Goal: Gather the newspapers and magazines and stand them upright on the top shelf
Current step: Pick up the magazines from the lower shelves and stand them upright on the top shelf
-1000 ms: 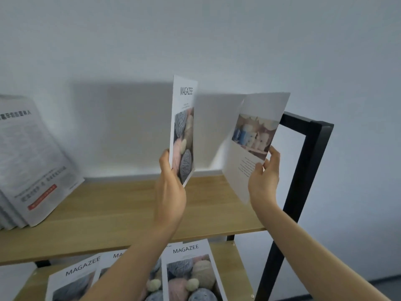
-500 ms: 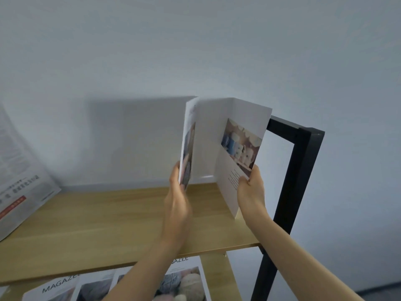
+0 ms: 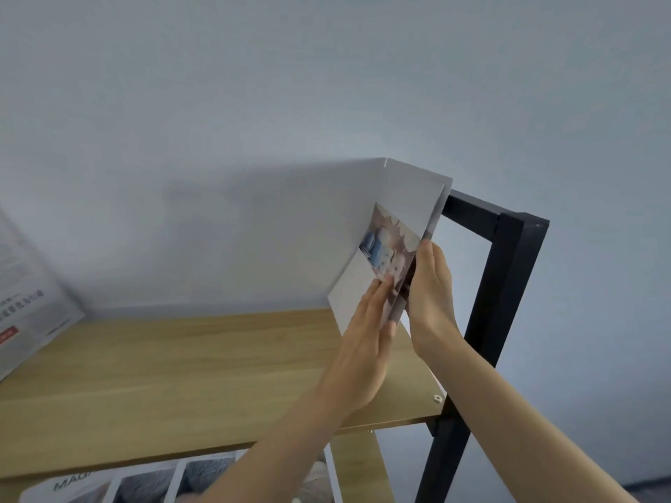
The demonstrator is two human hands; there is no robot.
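Now placing step: left hand (image 3: 366, 335) presses flat-fingered on the magazine (image 3: 395, 230) while right hand (image 3: 430, 285) grips its edge, magazine tilted at the top shelf's (image 3: 181, 375) right end by the frame (image 3: 508, 285); next, stand it straight and let go.

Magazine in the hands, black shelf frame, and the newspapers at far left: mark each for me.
magazine (image 3: 406, 216), head view, on the white upper part of its facing page.
black shelf frame (image 3: 508, 285), head view, on the upright post at right.
newspapers (image 3: 32, 306), head view, on the front sheet's printed face.
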